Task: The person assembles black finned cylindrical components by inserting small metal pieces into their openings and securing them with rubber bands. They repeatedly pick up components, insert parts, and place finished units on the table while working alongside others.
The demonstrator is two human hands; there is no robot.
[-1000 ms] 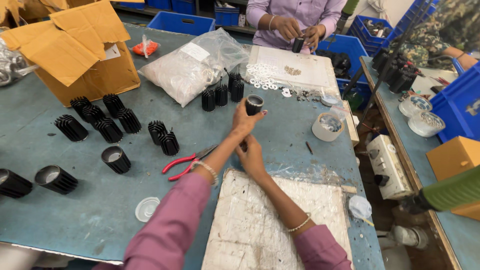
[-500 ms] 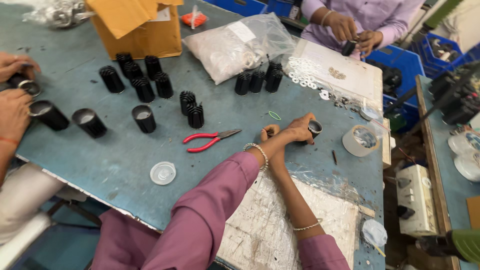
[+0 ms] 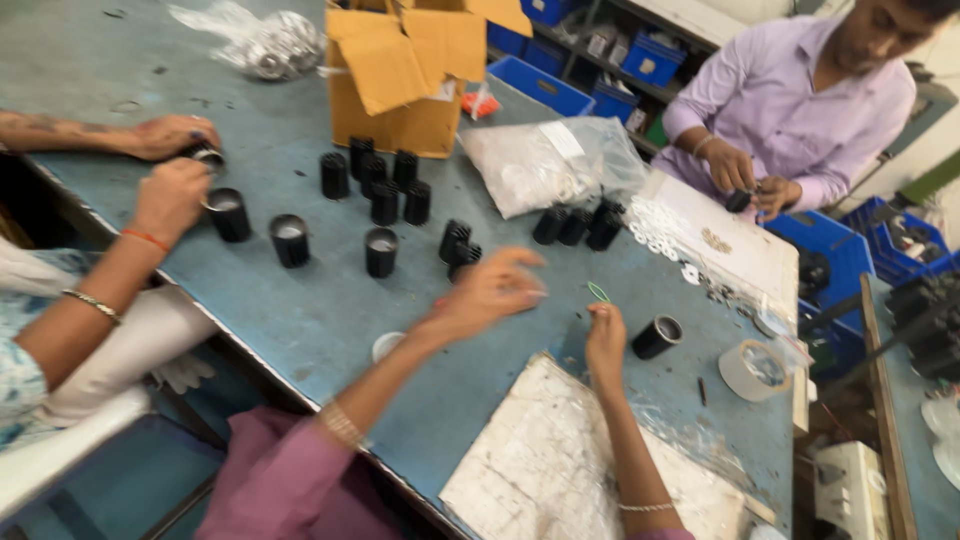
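My left hand [image 3: 490, 290] hovers blurred over the blue table [image 3: 300, 310], fingers spread, holding nothing, just in front of a pair of black finned cylinders [image 3: 455, 243]. A red sliver of pliers [image 3: 440, 301] shows beneath it. My right hand [image 3: 605, 338] rests near the worn white board [image 3: 590, 470], its fingertips pinched at the lower end of a small green wire loop [image 3: 598, 291]. A black cylinder with a pale cap [image 3: 657, 337] lies on its side just right of that hand.
Several black cylinders [image 3: 380, 250] stand mid-table before a cardboard box [image 3: 400, 80]. A plastic bag of white parts [image 3: 545, 160], a tape roll [image 3: 758, 370] and a white lid [image 3: 385, 346] lie around. A co-worker's hands [image 3: 170, 195] work at left; a person in a lilac shirt [image 3: 790, 110] works at the back right.
The black cylinder that both hands held now lies on the table. My left hand has swung left and opened; my right hand has gone to the green loop. The view shifted left.
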